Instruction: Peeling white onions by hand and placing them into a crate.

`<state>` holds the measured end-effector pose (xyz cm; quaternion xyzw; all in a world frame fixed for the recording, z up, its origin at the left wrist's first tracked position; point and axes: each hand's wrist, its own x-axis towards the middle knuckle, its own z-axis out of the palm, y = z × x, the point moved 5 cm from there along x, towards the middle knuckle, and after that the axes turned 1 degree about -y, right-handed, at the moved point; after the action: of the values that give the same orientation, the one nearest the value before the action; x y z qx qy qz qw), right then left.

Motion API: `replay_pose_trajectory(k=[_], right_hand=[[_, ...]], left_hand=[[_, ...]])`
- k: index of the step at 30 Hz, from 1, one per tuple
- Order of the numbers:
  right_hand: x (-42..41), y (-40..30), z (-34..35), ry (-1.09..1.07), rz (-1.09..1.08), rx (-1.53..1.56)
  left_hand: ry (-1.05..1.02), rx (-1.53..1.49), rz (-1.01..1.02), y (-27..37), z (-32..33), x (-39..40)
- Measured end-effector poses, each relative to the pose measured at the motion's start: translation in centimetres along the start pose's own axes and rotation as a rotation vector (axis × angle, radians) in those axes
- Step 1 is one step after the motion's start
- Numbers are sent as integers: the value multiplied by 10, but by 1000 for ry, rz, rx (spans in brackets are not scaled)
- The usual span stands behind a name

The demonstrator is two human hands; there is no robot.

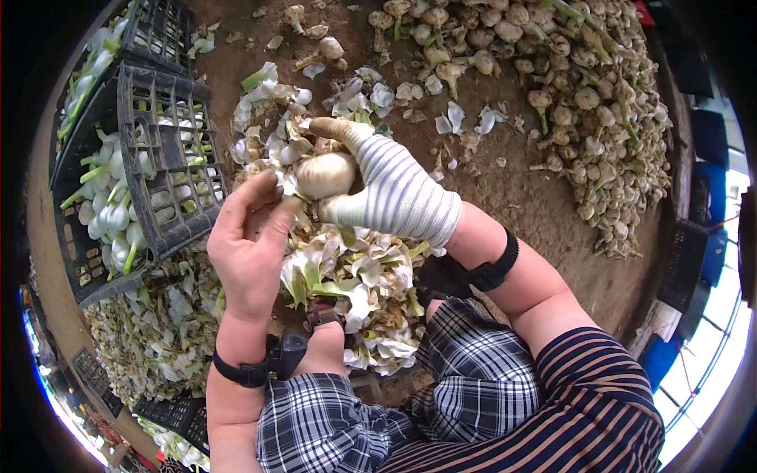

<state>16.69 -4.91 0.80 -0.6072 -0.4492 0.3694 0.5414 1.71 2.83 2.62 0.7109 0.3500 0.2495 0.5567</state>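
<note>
A garlic bulb (326, 175), pale with brownish patches, lies between the thumb and fingers of my right hand (390, 186), which wears a white glove with grey stripes and stained fingertips. My bare left hand (251, 236) is just left of the bulb, its thumb and fingers curled around a small piece of white garlic skin (290, 184). Whether its fingertips pinch the skin is hard to tell. Below both hands, a heap of peeled garlic skins (361, 278) lies between my feet.
Black plastic crates (171, 159) at the left hold cleaned garlic bulbs (112, 207) with green stems. Below them lies a large pile of husks (159, 331). Unpeeled garlic bulbs (591, 118) are heaped on the earthen floor (502, 201) at the upper right. Loose skins and bulbs are scattered ahead.
</note>
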Motion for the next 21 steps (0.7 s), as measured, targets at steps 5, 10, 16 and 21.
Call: replay_pose_trajectory(k=[5,10,16,21], right_hand=[[-11,-14,8,-106,61,-465],[-15,-13,2,-74,13,-552],[-14,-7,-2,-138,45,-539],[-17,4,-5,-175,56,-386]], left_hand=[[-126,425,348,24,9,-1],[-201,296,142,10,12,4],[-265,166,-114,-8,15,4],[-293,203,-53,-5,18,4]])
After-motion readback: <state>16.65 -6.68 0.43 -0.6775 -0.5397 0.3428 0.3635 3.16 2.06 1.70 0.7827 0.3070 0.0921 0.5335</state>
